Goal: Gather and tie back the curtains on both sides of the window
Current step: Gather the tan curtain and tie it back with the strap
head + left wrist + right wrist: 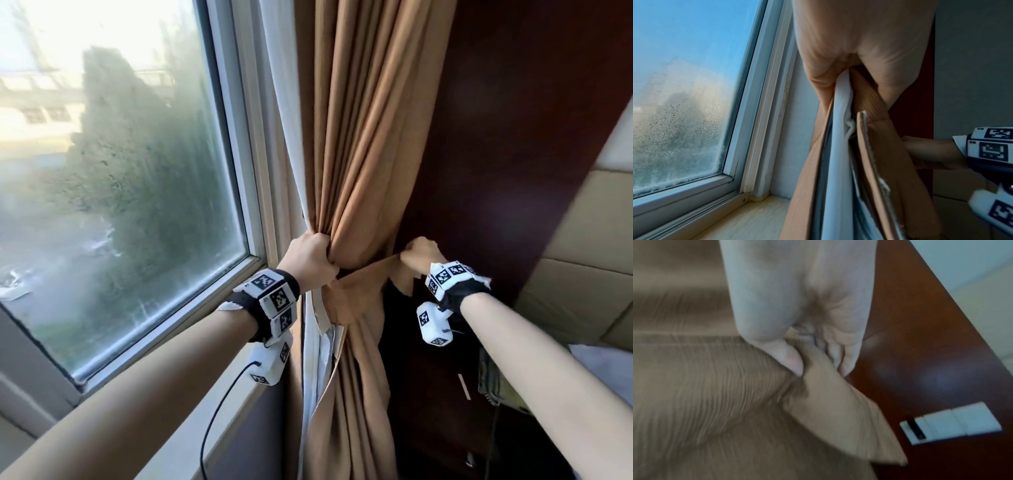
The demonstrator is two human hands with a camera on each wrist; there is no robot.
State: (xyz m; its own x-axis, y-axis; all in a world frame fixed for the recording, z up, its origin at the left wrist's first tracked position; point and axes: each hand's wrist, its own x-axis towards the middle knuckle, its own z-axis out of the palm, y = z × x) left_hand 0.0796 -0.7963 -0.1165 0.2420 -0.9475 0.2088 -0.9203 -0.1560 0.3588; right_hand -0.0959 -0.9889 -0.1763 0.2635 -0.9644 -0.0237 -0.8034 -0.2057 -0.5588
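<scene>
A tan curtain [363,144] with a white lining [291,164] hangs bunched at the right side of the window [113,178]. My left hand [313,262] grips the gathered bunch from the left; in the left wrist view the left hand [855,53] holds tan cloth and white lining [840,100] together. A tan tieback band [370,277] runs across the bunch to my right hand [423,255], which pinches its end. In the right wrist view the thumb and fingers of my right hand [818,356] pinch the band [840,404], whose loose end hangs down.
A dark red-brown wood panel [507,137] stands right behind the curtain, with a white switch plate [950,423] on it. The pale windowsill [748,220] runs below the glass. A padded beige headboard [582,260] and white bedding [603,363] lie at the right.
</scene>
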